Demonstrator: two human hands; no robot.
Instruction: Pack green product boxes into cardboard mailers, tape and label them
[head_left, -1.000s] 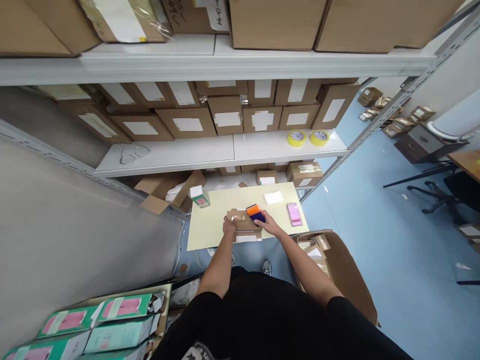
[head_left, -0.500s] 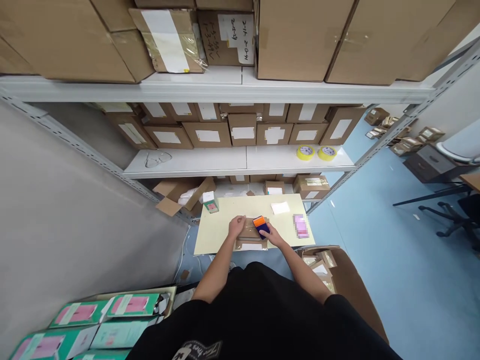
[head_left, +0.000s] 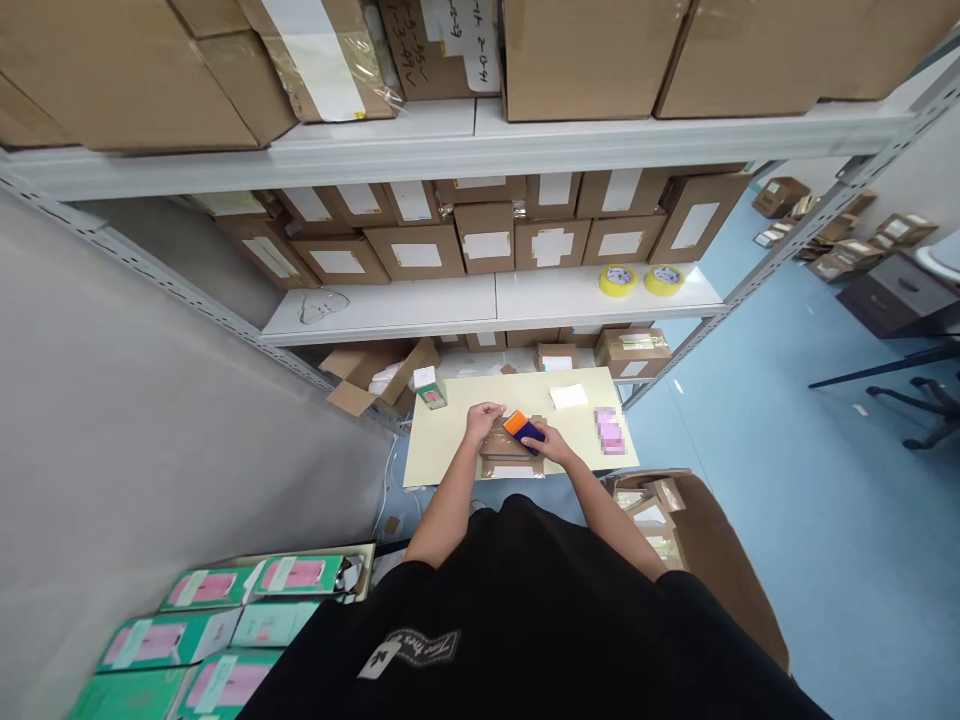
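My right hand is closed around the dark blue end of a small orange and dark blue box. The box is tilted over a brown cardboard box, which lies on the pale yellow table and has a white label on its near side. Just left of the orange end is my left hand, its fingertips pressed together. Whatever they may pinch is too small to make out.
On the table are a green and white box, a white paper and a blurred pink item. A shelf above holds yellow tape rolls. Beside the table stand an open carton and a large carton of parcels.
My left hand has gone from a curled shape near the cardboard box's far edge to fingertips reaching toward the orange end. The small box is tilted more sideways. The view has shifted slightly.
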